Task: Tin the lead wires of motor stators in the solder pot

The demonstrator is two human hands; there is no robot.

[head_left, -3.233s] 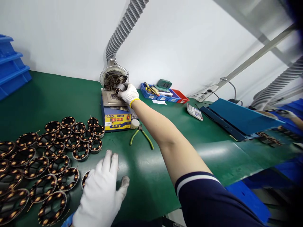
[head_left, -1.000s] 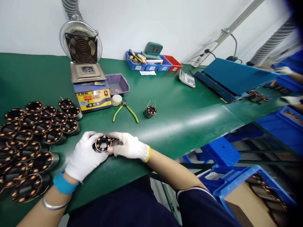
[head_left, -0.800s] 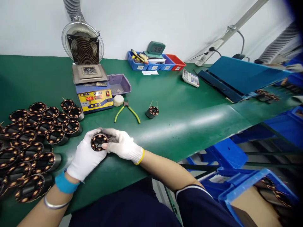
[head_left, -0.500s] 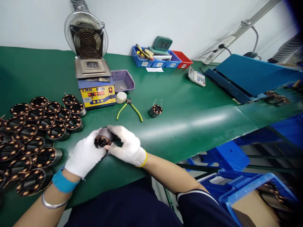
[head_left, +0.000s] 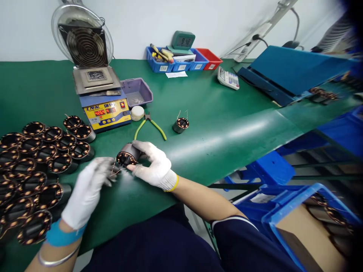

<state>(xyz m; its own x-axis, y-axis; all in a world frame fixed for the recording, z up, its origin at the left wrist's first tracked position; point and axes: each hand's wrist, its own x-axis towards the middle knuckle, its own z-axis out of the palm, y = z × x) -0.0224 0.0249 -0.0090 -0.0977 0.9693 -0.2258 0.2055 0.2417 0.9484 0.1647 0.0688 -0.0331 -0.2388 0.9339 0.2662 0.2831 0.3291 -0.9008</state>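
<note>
Green bench [head_left: 227, 124], white wall [head_left: 127, 26]: near the bench's front edge, a gloved right hand [head_left: 154, 164] clasps a stator [head_left: 129, 149] between thumb and fingers, its axis tilted, copper-ringed end toward that edge and the left hand [head_left: 87, 185]. That hand, fingers curled, is just left, nearest the wires [head_left: 117, 172]; from where I stand, blur hides whether it pinches them. The stator's far end is hidden.

Near the wall [head_left: 127, 30] I see blue bins [head_left: 155, 65], a red bin [head_left: 217, 63] at their right end, and a green clock [head_left: 183, 40] above them reading 9:48. A paper slip [head_left: 176, 74] lies in front; farther right I make out a white calculator [head_left: 228, 78], then a tilted blue panel [head_left: 295, 70].
</note>
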